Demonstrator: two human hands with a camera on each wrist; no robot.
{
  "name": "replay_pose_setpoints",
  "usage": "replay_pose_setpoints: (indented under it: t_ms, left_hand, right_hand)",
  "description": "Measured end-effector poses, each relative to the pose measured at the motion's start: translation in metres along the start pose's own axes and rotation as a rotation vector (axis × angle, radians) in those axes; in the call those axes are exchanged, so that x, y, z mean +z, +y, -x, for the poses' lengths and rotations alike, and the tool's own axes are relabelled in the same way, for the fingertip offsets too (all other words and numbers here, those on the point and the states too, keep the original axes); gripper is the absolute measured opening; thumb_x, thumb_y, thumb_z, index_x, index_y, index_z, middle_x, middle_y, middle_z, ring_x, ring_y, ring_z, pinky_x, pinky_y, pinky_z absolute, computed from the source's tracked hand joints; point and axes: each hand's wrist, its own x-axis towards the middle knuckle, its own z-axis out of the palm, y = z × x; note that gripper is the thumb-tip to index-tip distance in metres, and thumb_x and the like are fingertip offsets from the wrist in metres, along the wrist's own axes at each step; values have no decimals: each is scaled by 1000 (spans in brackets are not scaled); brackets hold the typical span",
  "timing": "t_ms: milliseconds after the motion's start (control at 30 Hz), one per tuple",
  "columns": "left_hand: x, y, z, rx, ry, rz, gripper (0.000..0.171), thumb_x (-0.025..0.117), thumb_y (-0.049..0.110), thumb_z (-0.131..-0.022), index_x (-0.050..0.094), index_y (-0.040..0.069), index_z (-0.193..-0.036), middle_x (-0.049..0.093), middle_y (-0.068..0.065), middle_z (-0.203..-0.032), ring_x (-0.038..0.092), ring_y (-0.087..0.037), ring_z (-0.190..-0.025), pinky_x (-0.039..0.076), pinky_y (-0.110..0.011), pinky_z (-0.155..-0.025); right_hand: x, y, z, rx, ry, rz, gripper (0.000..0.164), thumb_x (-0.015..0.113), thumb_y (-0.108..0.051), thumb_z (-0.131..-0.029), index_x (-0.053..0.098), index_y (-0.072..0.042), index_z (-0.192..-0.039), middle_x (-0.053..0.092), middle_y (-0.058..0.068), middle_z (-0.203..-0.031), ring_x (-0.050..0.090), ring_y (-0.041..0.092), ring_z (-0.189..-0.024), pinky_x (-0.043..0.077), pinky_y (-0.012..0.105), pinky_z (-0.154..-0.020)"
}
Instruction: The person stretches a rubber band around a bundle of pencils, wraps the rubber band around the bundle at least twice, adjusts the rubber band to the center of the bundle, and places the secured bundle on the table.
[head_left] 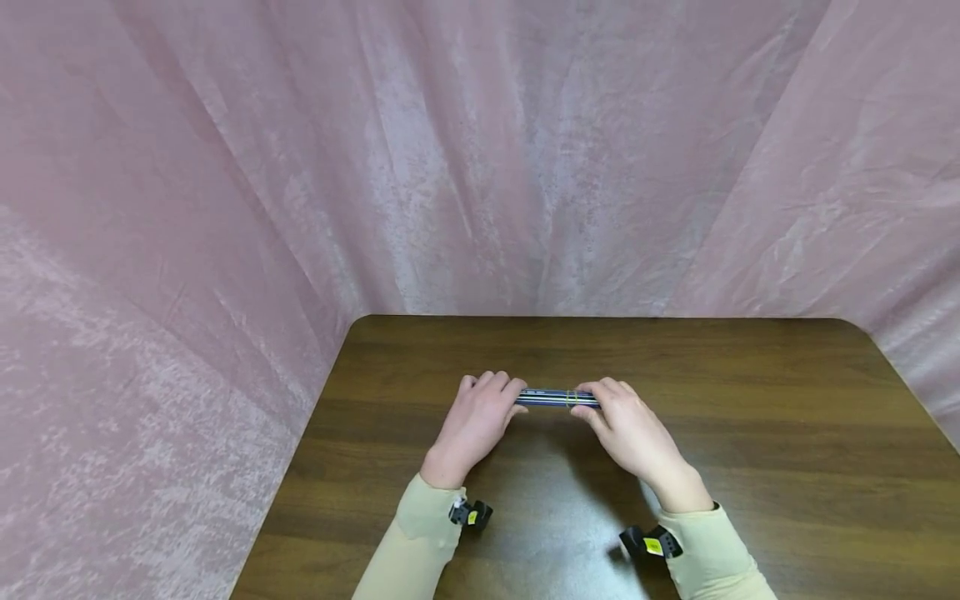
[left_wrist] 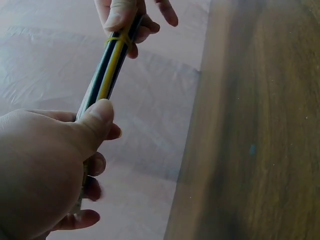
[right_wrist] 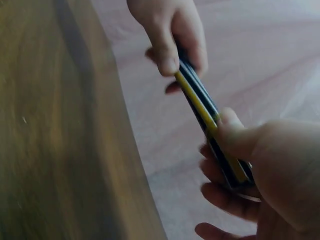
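A bundle of pencils [head_left: 547, 397], striped dark blue, white and yellow, is held level above the table between both hands. A yellow rubber band [left_wrist: 118, 40] is wound round it near the right hand. My left hand [head_left: 480, 417] grips one end, its thumb lying along the pencils in the left wrist view. At the other end my right hand [head_left: 630, 429] pinches the bundle close to the band, thumb on the near side and fingers behind. Both tips of the bundle are partly hidden by the hands.
A brown wooden table [head_left: 750, 400] with rounded far corners lies under the hands. Pink cloth [head_left: 480, 167] hangs behind it and along the sides. Each sleeved wrist carries a small black camera [head_left: 651, 543].
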Motion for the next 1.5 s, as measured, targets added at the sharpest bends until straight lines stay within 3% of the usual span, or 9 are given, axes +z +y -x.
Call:
replay_pose_setpoints:
  t_ms: [167, 467, 567, 667, 833, 1100, 1200, 1333, 1500]
  left_hand:
    - [1, 7, 0, 13, -58, 15, 31, 77, 39, -98, 67, 17, -117, 62, 3, -96, 57, -19, -87, 43, -37, -78]
    - [3, 13, 0, 70, -117, 45, 32, 72, 42, -100, 64, 17, -118, 62, 3, -97, 53, -17, -84, 38, -32, -73]
    - [-1, 11, -1, 37, -104, 53, 33, 74, 41, -99, 65, 18, -121, 62, 4, -99, 55, -17, -88, 41, -33, -75]
    - [-6, 10, -1, -1, -89, 57, 33, 76, 40, -99, 67, 20, -123, 62, 4, -100, 55, -17, -91, 44, -34, -76]
    - [-7, 16, -1, 48, -96, 58, 32, 75, 40, -99, 66, 19, -121, 61, 2, -100, 53, -17, -88, 44, -33, -74]
    - [-3, 25, -3, 87, -107, 19, 32, 71, 45, -99, 67, 18, -116, 61, 3, -98, 54, -17, -87, 42, -31, -71]
    - [-2, 24, -3, 120, -134, 49, 33, 68, 45, -102, 67, 17, -118, 62, 4, -101, 55, -16, -89, 44, -30, -72]
    - [-4, 17, -2, 81, -126, 102, 32, 73, 41, -100, 68, 16, -119, 62, 5, -101, 55, -15, -90, 46, -30, -75]
    - [-6, 18, -3, 70, -107, 87, 32, 76, 40, -99, 69, 15, -117, 62, 4, -99, 55, -15, -89, 46, -30, -74]
  right_hand:
    - [-4, 5, 3, -69, -40, 86, 22, 76, -23, -102, 73, -9, -118, 73, 1, -111, 67, 28, -104, 53, 55, -88]
    - [-2, 4, -1, -219, -110, 130, 37, 79, -33, -98, 74, -11, -127, 73, -1, -113, 66, 27, -113, 41, 67, -109]
    - [-10, 6, -2, -188, -100, 121, 49, 80, -40, -95, 72, -11, -135, 75, 1, -117, 67, 28, -114, 39, 65, -111]
    - [-18, 8, 0, -137, -74, 125, 47, 82, -42, -93, 75, -13, -129, 76, 1, -113, 68, 28, -110, 40, 62, -110]
    - [-15, 4, 2, -160, -107, 172, 34, 80, -42, -96, 75, -12, -109, 73, -2, -100, 67, 27, -101, 44, 64, -105]
    - [-2, -3, 2, -182, -130, 225, 33, 82, -42, -93, 68, -13, -100, 63, -4, -88, 64, 26, -92, 50, 57, -97]
    - [-4, -4, 2, -177, -161, 189, 36, 82, -43, -92, 72, -11, -106, 67, -5, -92, 65, 24, -92, 50, 56, -98]
    - [-12, -2, 2, -126, -147, 148, 39, 85, -42, -91, 76, -11, -114, 72, -5, -99, 66, 23, -95, 50, 54, -98]
    - [-14, -1, 2, -142, -133, 191, 26, 84, -37, -93, 75, -14, -101, 67, -8, -89, 64, 22, -90, 50, 54, -95]
